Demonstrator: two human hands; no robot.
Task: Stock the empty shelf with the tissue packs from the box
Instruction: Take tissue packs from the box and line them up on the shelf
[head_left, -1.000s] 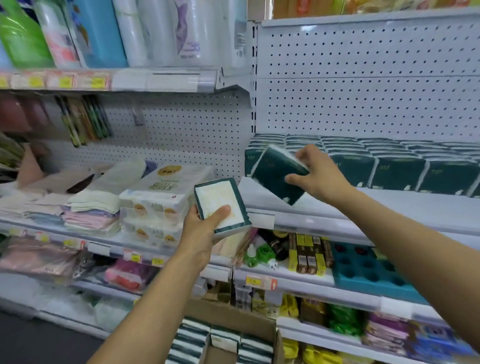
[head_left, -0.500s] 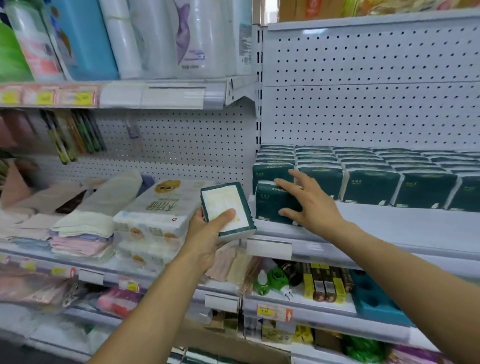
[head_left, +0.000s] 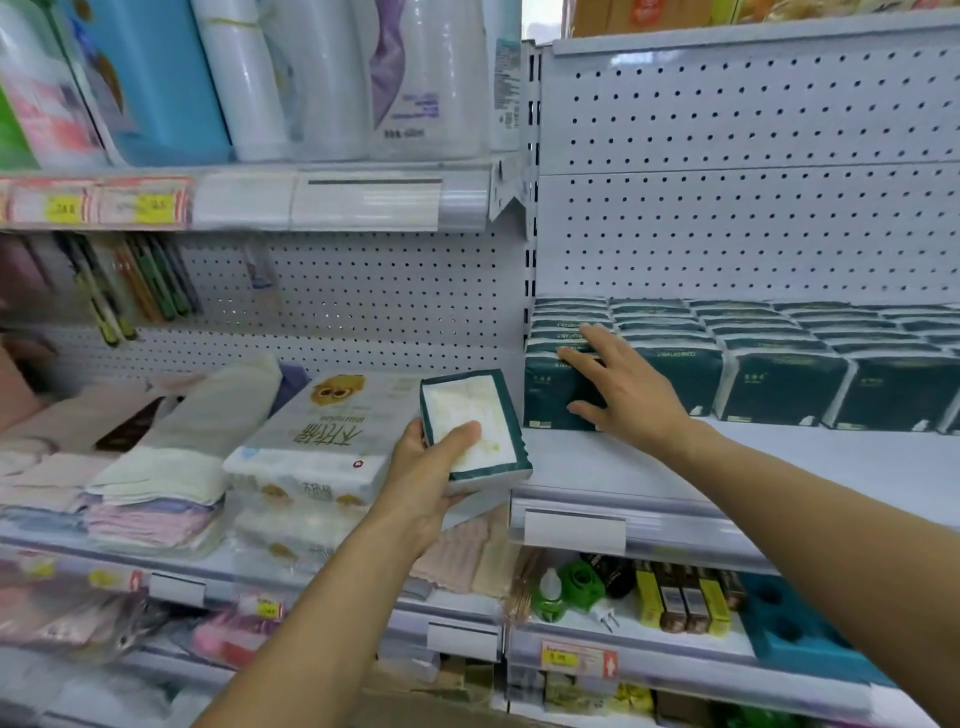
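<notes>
A tissue pack (white face up) is gripped in the left hand, thumb curled over it, at 9 o'clock of the shelf. The leftmost front pack is pressed by the right hand, fingers spread straight.

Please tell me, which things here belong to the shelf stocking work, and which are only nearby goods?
Job: tissue pack held in the left hand; front pack under the right hand; rows of packs; white shelf.
Nearby only: paper rolls; folded cloths; yellow boxes; green bottle.
</notes>
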